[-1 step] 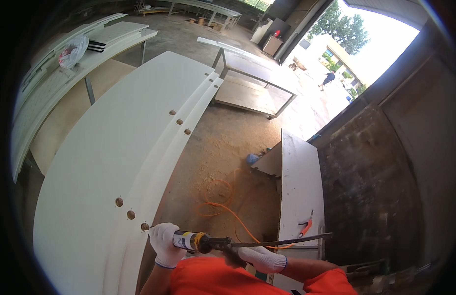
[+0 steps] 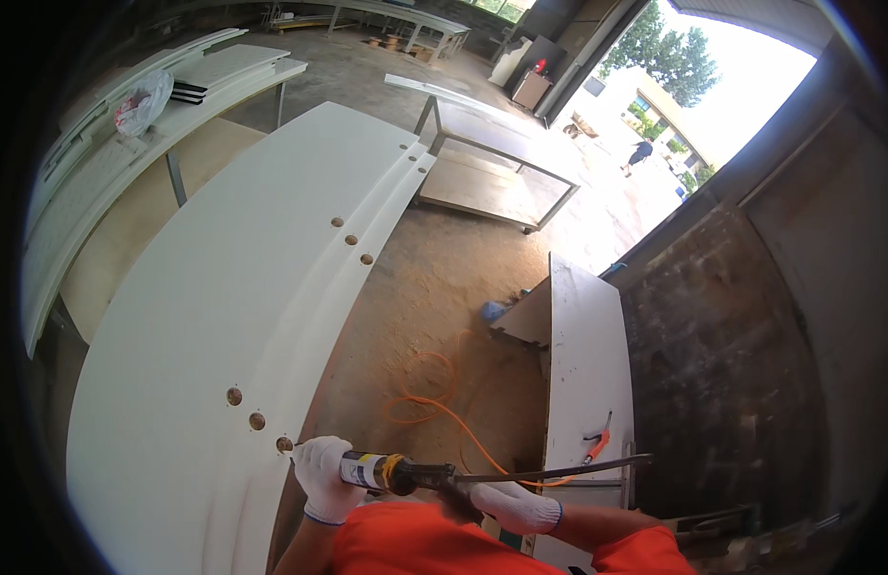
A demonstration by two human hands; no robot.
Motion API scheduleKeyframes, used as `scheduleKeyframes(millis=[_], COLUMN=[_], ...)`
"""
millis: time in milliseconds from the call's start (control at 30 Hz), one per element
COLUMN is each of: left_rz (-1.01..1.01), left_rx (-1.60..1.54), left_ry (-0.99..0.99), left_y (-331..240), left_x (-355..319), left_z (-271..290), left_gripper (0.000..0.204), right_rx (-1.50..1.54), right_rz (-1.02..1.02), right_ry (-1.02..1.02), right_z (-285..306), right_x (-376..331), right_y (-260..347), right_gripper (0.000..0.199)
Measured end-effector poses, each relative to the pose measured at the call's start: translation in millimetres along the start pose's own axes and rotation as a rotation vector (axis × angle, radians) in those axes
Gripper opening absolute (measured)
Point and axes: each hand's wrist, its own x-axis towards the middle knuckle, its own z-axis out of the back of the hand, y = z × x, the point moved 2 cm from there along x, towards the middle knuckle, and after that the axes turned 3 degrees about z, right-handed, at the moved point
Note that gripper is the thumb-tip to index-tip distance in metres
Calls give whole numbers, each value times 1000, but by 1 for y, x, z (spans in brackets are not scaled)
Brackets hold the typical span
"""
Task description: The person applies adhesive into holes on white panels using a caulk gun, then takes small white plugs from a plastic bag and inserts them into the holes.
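A caulking gun [image 2: 430, 476] with a dark cartridge [image 2: 360, 470], labelled and wrapped with yellow near its rear, lies across the front of my body. My left hand [image 2: 323, 481], in a white knit glove, is closed around the cartridge's front end. Also gloved, my right hand [image 2: 517, 508] grips the gun's handle, partly hidden behind the gun. From my left hand the nozzle tip points at a round hole [image 2: 284, 445] near the edge of a long white panel [image 2: 195, 316]. Several similar holes sit in groups of three along this stack of panels.
To the right stands a white-topped bench [image 2: 588, 355] with an orange-handled tool [image 2: 597, 444] on it. An orange air hose [image 2: 434, 398] coils over the dusty floor. Farther off are a metal-framed cart [image 2: 501, 182], more stacked panels [image 2: 224, 67] and a person [image 2: 639, 153] outside the doorway.
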Motion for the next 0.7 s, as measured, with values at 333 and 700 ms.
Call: scheduleKeyframes(millis=[333,700], left_rz=[-33,9], left_rx=[13,7], left_ry=[65,-32], left_y=[4,30], left_x=[21,25], left_z=[36,32], left_gripper=[50,47], right_rx=[-320,-510], right_rz=[61,10], right_ry=[-77,-242], right_z=[-34,-50], right_x=[10,35], right_y=[13,34], right_gripper=[29,11])
